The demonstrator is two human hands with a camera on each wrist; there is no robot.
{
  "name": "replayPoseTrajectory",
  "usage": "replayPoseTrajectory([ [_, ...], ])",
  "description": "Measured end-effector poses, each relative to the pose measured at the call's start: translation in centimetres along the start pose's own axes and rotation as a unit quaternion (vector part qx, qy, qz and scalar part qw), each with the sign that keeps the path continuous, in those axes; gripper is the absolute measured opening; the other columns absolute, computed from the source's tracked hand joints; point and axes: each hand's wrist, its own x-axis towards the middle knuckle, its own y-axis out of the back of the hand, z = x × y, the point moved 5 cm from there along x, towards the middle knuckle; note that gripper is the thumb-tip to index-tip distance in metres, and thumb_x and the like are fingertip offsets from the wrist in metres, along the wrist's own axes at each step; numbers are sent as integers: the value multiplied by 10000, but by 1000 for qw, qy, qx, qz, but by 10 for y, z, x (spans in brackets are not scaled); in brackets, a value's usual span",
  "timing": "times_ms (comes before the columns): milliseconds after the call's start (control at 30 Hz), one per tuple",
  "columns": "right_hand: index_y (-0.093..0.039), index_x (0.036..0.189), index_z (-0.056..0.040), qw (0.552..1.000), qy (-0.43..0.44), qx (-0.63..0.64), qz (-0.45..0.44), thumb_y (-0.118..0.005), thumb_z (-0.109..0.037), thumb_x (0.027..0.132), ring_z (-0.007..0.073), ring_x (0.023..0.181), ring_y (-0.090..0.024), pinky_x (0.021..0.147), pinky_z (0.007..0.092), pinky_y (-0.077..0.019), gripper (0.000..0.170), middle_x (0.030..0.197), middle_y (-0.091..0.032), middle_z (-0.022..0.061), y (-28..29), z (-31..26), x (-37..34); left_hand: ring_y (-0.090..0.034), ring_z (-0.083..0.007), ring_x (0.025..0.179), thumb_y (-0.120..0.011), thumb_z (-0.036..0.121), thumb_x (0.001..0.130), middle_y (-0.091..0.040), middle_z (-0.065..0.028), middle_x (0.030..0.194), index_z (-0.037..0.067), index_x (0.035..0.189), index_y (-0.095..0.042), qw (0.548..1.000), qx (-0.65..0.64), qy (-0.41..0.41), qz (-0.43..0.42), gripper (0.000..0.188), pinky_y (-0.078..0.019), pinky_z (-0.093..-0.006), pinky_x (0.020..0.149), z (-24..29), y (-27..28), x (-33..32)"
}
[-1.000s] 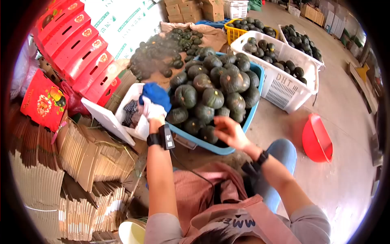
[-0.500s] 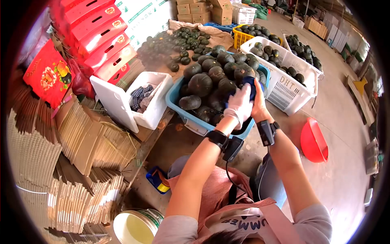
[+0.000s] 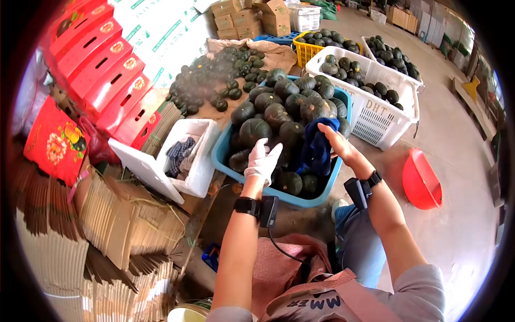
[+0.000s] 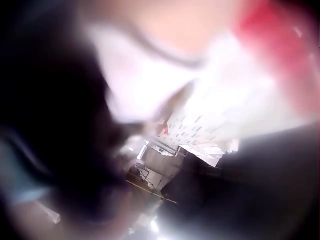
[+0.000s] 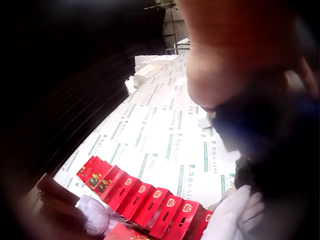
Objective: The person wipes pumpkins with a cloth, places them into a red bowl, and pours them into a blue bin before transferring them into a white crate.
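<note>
A blue tub (image 3: 251, 189) is heaped with dark green pumpkins (image 3: 255, 132). Over its front left part is my left hand (image 3: 262, 162) in a white glove, thumb and fingers apart, with nothing held; its fingertips overlap the pumpkins. The bare right hand (image 3: 341, 144) holds a dark blue cloth (image 3: 317, 149) that hangs over the tub's right side, against the pumpkins. In the right wrist view the cloth is a dark blur below the right hand (image 5: 240, 60), and the gloved fingers (image 5: 232, 210) show at the bottom. Blur fills most of the left wrist view.
An open white foam box (image 3: 201, 180) with rags stands left of the tub, near stacked flat cardboard (image 3: 115, 214) and red cartons (image 3: 110, 75). White crates (image 3: 370, 121) of pumpkins stand behind right. A red basin (image 3: 421, 180) lies on the floor at right.
The left hand came from the foam box with the blue cloth, met the right hand over the tub, and has moved back left without it. The cloth is now in the right hand.
</note>
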Motion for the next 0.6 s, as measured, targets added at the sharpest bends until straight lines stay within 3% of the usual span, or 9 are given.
replayPoseTrajectory([
  [67, -622, 1210, -147, 986, 87, -136, 46, -372, -529, 987, 345, 1061, -637, 876, 439, -478, 508, 1130, -689, 145, 11, -13, 0, -630, -338, 1099, -723, 526, 825, -665, -216, 1141, 3, 1341, -523, 997, -35, 43, 47, 761, -478, -388, 954, 21, -15, 6],
  [167, -659, 1153, -258, 935, 180, -243, 186, -417, -478, 986, 491, 1099, -544, 948, 495, -430, 367, 1102, -629, 298, 20, -24, -4, -581, -383, 1165, -615, 699, 806, -624, -202, 1234, -15, 1262, -591, 975, 196, 103, 22, 848, -465, -429, 985, 53, -26, 31],
  [233, -682, 1124, -170, 874, 206, -352, 263, -456, -491, 968, 485, 1092, -504, 966, 489, -415, 422, 1077, -585, 309, 22, -7, 14, -557, -399, 1182, -574, 748, 791, -601, -192, 1270, -10, 1236, -596, 944, 310, 110, -1, 879, -466, -457, 982, 74, -42, 27],
  [300, -676, 1045, 48, 905, 158, -226, 323, -557, -524, 919, 451, 1057, -485, 958, 476, -410, 598, 1112, -525, 307, 26, 3, 26, -540, -410, 1198, -682, 638, 766, -593, -213, 1264, -4, 1213, -581, 950, 294, 101, 30, 789, -465, -469, 973, 67, -59, 22],
  [433, -685, 1042, 33, 904, 147, -184, 358, -639, -429, 900, 429, 1024, -545, 908, 474, -449, 485, 1050, -575, 259, 27, -15, 16, -639, -200, 938, -861, 191, 686, -664, -138, 1035, 28, 1143, -513, 995, -43, 12, 94, 597, -519, -343, 855, 47, -63, 16],
  [500, -694, 973, 15, 895, 242, -145, 345, -714, -355, 860, 384, 812, -614, 780, 416, -489, 387, 819, -590, 198, 26, -24, 13, -640, -225, 916, -856, 110, 690, -634, -114, 1033, 21, 1143, -504, 974, -204, -40, 90, 581, -528, -352, 844, 18, -67, 33],
  [533, -685, 1023, 38, 905, 254, -87, 330, -731, -278, 861, 315, 780, -677, 739, 405, -525, 358, 883, -679, 167, 28, -24, 13, -628, -177, 938, -838, 6, 709, -623, -71, 1052, 26, 1151, -506, 941, -330, -12, 77, 553, -534, -335, 844, 28, -61, 26],
  [567, -693, 1079, -3, 953, 151, 184, 187, -737, -280, 869, 242, 818, -697, 754, 382, -536, 350, 952, -712, 116, 19, -11, 24, -621, -173, 975, -822, -56, 710, -615, -79, 1064, 24, 1170, -500, 908, -416, -10, 52, 568, -536, -334, 866, 35, -56, 23],
  [600, -689, 1123, -35, 941, 117, 291, 129, -732, -260, 879, 219, 791, -690, 751, 366, -543, 334, 946, -714, 79, 13, -10, 22, -625, -171, 968, -804, -16, 752, -619, -77, 1082, 22, 1179, -514, 907, -414, -33, 65, 518, -539, -336, 871, 44, -49, 17],
])
